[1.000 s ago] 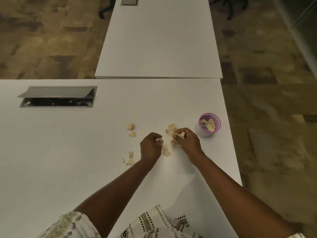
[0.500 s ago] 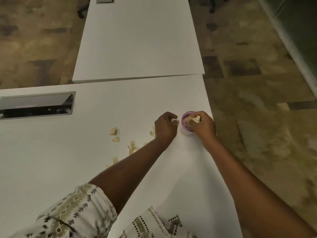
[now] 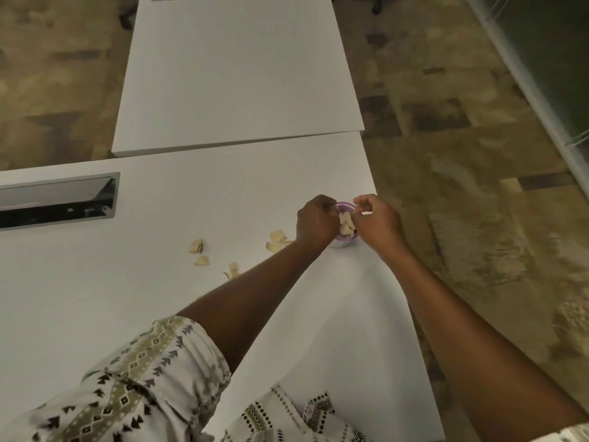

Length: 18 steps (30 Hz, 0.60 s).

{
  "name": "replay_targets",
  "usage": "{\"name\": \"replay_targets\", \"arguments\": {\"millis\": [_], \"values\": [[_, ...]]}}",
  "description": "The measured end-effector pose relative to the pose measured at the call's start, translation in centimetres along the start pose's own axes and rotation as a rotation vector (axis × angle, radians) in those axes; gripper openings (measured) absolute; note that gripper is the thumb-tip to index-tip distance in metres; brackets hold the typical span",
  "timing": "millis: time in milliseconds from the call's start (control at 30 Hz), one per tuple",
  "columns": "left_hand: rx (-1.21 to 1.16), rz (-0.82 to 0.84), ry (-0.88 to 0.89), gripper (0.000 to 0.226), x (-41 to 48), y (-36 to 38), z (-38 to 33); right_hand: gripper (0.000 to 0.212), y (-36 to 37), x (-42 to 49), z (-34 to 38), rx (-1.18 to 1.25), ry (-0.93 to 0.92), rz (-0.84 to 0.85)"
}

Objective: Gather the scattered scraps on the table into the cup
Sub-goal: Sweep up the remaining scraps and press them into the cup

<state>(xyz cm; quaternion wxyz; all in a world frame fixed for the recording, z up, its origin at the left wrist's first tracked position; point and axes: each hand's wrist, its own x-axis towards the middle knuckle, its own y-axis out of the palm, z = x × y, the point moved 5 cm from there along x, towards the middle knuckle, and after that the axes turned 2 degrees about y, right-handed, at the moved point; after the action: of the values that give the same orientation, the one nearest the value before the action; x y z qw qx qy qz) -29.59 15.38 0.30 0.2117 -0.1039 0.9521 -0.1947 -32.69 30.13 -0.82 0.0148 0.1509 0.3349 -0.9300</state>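
Both hands meet over the cup (image 3: pixel 345 240), which stands on the white desk (image 3: pixel 134 301) close to its right edge. The cup has a purple rim and a pale wall, and only a little of it shows between the two hands. Pale tan scraps (image 3: pixel 345 222) fill the opening, piled up to the rim.

The left hand (image 3: pixel 315 222) is curled at the left side of the cup, knuckles up, its fingers bent in toward the rim. Whether it pinches a scrap or is loosely closed on nothing cannot be told from this angle. The right hand (image 3: pixel 376 222) sits at the right side, thumb and forefinger drawn together above the rim — a thin pale sliver seems to show between them, though it is too small to be sure of.

More scraps lie loose on the desk to the left of the cup. A small heap (image 3: pixel 277 241) rests just beside the left wrist. Farther left, two single pieces (image 3: pixel 198 251) lie near each other, one above the other. Another piece (image 3: pixel 232 270) lies just above the left forearm, partly at its edge.

A patterned sleeve (image 3: pixel 149 374) covers the left upper arm — white cloth with black and olive marks. At the far left of the desk an open cable hatch (image 3: pixel 57 200) is set into the top. A second white desk (image 3: pixel 236 71) butts against the far side, and mottled brown carpet (image 3: pixel 462 173) lies to the right.
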Motion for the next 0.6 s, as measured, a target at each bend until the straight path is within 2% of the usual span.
{"name": "replay_targets", "arguments": {"millis": [67, 233, 433, 500, 600], "values": [[-0.007, -0.01, 0.018, 0.025, -0.2, -0.6, 0.4, 0.025, 0.4, -0.8, 0.4, -0.109, -0.084, 0.019], [-0.038, -0.018, 0.022, 0.025, -1.6, -2.3, 2.2, 0.034, 2.1, -3.6, 0.9, -0.368, -0.282, 0.051], [0.075, -0.043, 0.07, 0.02, -4.8, -6.2, 7.5, 0.037, 4.0, -8.4, 2.5, -0.291, -0.552, -0.019], [0.157, -0.054, 0.083, 0.02, -6.1, -8.0, 10.4, 0.037, 5.8, -9.8, 2.4, -0.277, -0.562, 0.037], [0.316, -0.106, 0.11, 0.03, -8.6, -10.8, 15.2, 0.037, 8.9, -11.3, 1.1, -0.24, -0.412, 0.179]]}}
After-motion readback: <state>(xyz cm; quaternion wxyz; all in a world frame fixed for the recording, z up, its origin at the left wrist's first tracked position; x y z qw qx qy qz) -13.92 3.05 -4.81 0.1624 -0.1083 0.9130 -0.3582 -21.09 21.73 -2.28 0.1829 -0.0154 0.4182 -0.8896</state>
